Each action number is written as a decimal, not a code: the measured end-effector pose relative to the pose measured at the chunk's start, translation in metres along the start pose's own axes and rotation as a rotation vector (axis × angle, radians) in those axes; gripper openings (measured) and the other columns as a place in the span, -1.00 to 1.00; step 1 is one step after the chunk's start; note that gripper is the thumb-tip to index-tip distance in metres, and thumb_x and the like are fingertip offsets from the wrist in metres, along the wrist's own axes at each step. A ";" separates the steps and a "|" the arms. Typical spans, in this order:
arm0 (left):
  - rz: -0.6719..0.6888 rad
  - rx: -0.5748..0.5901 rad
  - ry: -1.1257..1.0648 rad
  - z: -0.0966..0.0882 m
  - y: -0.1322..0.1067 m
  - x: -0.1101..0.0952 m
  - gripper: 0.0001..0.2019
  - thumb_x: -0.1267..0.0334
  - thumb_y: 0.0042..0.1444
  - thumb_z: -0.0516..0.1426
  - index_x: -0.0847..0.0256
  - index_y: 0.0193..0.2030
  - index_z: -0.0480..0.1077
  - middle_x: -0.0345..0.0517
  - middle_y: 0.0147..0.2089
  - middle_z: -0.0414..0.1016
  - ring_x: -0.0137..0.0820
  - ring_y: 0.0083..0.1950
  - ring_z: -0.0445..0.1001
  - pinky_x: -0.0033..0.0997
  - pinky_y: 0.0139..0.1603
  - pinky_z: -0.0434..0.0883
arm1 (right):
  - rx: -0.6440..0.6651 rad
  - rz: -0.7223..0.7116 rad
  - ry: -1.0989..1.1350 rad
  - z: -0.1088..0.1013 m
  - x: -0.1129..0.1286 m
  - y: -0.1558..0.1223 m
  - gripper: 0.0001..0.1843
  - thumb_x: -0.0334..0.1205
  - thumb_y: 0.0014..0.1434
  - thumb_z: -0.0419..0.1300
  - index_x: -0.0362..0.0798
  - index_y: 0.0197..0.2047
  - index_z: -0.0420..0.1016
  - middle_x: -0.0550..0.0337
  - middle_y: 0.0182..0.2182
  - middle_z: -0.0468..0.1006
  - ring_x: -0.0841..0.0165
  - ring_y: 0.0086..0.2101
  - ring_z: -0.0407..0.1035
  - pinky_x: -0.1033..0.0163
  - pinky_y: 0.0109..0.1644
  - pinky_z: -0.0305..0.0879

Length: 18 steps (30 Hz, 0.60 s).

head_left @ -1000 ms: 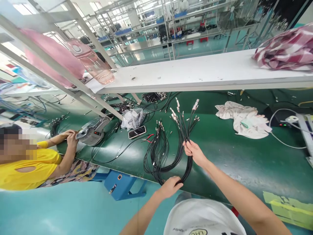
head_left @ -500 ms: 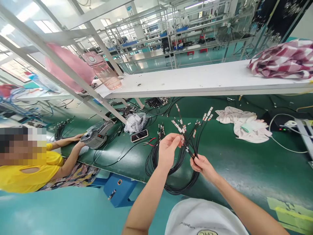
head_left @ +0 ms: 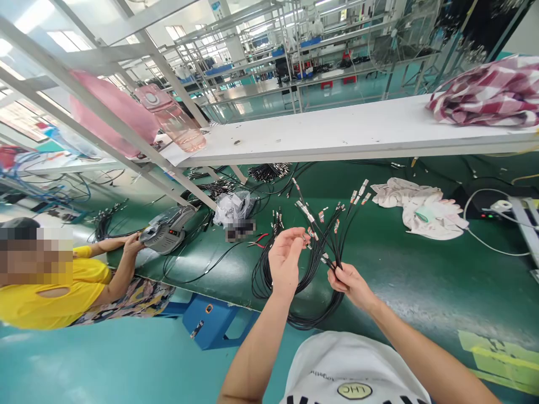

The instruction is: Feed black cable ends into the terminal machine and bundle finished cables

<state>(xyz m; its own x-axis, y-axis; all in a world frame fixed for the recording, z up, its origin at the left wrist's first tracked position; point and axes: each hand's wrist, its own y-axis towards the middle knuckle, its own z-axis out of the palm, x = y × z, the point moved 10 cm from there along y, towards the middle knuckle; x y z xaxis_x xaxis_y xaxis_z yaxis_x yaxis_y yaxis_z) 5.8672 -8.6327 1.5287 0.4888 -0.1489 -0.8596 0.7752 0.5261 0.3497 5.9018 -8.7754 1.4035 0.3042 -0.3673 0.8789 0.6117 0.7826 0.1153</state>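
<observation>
My right hand (head_left: 349, 283) is closed around a bundle of black cables (head_left: 337, 247), whose ends fan upward with white and reddish tags. Below that grip the cables loop down toward the table's front edge. At the bundle's left side my left hand (head_left: 287, 255) has thumb and fingers drawn together on a cable end (head_left: 307, 241), of which only a small shiny part shows. Another coil of black cables (head_left: 263, 275) lies just left of and partly behind my left wrist, with its tips standing up.
Red-handled pliers (head_left: 260, 241) and a clear plastic bag (head_left: 233, 209) lie left on the green table (head_left: 400, 280). White gloves (head_left: 433, 219) lie at right. A white shelf (head_left: 320, 132) crosses above. A co-worker in yellow (head_left: 90, 275) handles a grey machine (head_left: 166, 235).
My left hand has shifted slightly left and down, away from the tagged ends, and its fingers show more. The right hand keeps its grip on the bundle. The view has tilted a little.
</observation>
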 end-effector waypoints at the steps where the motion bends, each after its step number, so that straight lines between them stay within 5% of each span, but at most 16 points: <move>1: -0.007 -0.007 -0.003 0.000 -0.001 0.001 -0.81 0.18 0.22 0.22 0.21 -0.10 0.52 -0.07 -0.21 0.56 -0.44 -0.22 0.50 -0.46 -0.14 0.43 | 0.006 0.004 0.000 0.002 -0.001 0.000 -0.62 0.01 0.35 0.13 -0.11 -0.37 0.43 0.38 -0.63 0.04 0.53 -0.61 -0.19 0.26 -0.50 -0.31; 6: -0.065 -0.013 0.117 -0.003 -0.019 0.022 -0.84 0.17 0.19 0.24 0.23 -0.22 0.50 -0.11 -0.27 0.53 -0.47 -0.30 0.48 -0.45 -0.20 0.45 | 0.015 -0.003 -0.001 0.008 0.001 0.001 -0.62 0.03 0.35 0.12 -0.11 -0.36 0.43 0.40 -0.65 -0.01 0.52 -0.61 -0.19 0.26 -0.49 -0.31; 10: -0.077 0.101 0.198 0.003 -0.032 0.035 -0.84 0.19 0.13 0.28 0.26 -0.33 0.50 -0.08 -0.31 0.51 -0.42 -0.25 0.47 -0.43 -0.16 0.44 | 0.012 -0.017 -0.001 0.008 0.006 0.002 -0.61 0.04 0.34 0.12 -0.10 -0.35 0.43 0.41 -0.65 -0.02 0.53 -0.62 -0.18 0.27 -0.50 -0.30; 14: -0.074 0.089 0.103 -0.001 -0.022 0.025 -0.69 0.12 0.14 0.28 0.19 -0.02 0.47 -0.02 -0.12 0.55 -0.37 -0.13 0.51 -0.37 -0.05 0.45 | 0.027 0.003 -0.020 0.009 0.003 0.000 -0.60 0.06 0.33 0.14 -0.12 -0.36 0.44 0.40 -0.64 0.03 0.55 -0.63 -0.17 0.29 -0.52 -0.28; 18: -0.176 0.179 0.201 0.006 -0.009 0.024 -0.74 0.08 0.20 0.22 0.27 -0.24 0.54 -0.06 -0.29 0.57 -0.41 -0.26 0.50 -0.41 -0.14 0.45 | 0.008 0.003 -0.062 0.009 0.000 -0.003 -0.66 0.00 0.37 0.11 -0.11 -0.21 0.49 0.36 -0.67 0.23 0.53 -0.65 0.04 0.32 -0.53 -0.08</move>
<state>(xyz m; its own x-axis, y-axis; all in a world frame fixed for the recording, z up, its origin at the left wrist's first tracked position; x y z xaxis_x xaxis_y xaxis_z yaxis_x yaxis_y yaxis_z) 5.8746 -8.6462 1.5077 0.2660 -0.0472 -0.9628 0.9076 0.3489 0.2336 5.8940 -8.7731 1.4070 0.2601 -0.3336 0.9061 0.6052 0.7875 0.1162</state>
